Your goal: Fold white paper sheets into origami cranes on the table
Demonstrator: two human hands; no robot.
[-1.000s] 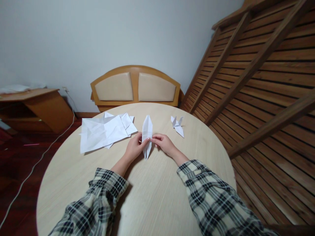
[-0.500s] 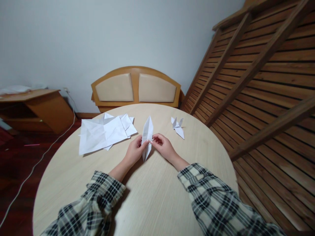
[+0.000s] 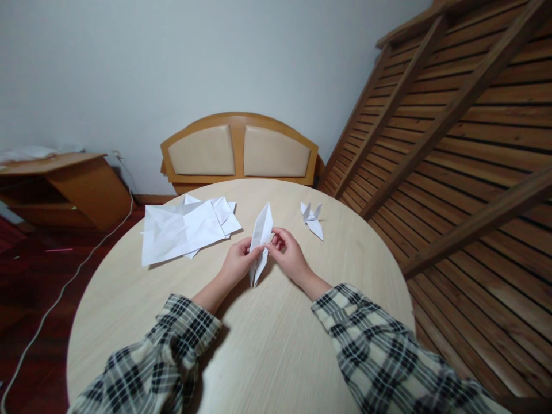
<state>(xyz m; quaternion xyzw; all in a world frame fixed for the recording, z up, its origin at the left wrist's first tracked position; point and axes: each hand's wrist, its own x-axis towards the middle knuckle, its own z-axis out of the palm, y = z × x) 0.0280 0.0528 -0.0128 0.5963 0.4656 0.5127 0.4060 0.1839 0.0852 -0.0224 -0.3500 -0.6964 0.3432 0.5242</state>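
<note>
Between my hands, above the table, is a folded white paper (image 3: 262, 224), long and narrow with a pointed far end and a split near end. My left hand (image 3: 240, 259) pinches its left side, thumb lying across the front. On the other side my right hand (image 3: 290, 256) has its thumb and fingers closed on the right edge of the paper, near the middle. The fingers behind the paper are partly hidden. A finished-looking white paper crane (image 3: 312, 219) lies farther off to the right, apart from both hands.
Loose creased white paper sheets (image 3: 172, 236) overlap on the left of the round pale wooden table (image 3: 276, 356). Past its far edge stands a padded headboard (image 3: 239, 146). Slatted wood (image 3: 452, 138) leans at the right. A white cable (image 3: 69, 290) runs over the floor at left.
The folded paper has tilted, its far tip swinging a little to the right. My right hand's fingers have shifted slightly up along its edge. The view has moved a little.
</note>
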